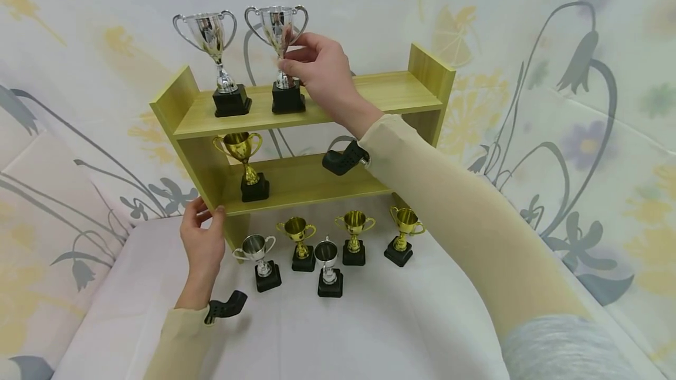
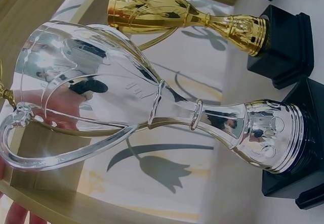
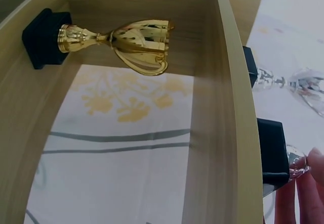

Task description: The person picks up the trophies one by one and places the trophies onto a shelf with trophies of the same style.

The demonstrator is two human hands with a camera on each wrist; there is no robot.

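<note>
On the top board of the wooden shelf (image 1: 380,90), a silver trophy cup (image 1: 276,21) stands on its black base. My right hand (image 1: 328,72) pinches its stem between thumb and fingers. A second silver trophy (image 1: 208,34) is upright to its left. In the head view, my left hand (image 1: 203,245) grips the lower left side panel of the shelf, thumb in front. A gold trophy (image 1: 244,160) occupies the left end of the middle board; the right wrist view also has this gold trophy (image 3: 144,42). A silver trophy (image 2: 86,82) fills the left wrist view.
Below the shelf, on the white cloth (image 1: 369,333), stand several smaller-looking trophies: a silver one (image 1: 264,265) at left, another silver one (image 1: 328,271) in front, and gold ones (image 1: 355,236) behind and to the right. Patterned cloth (image 1: 528,133) hangs behind and at the sides.
</note>
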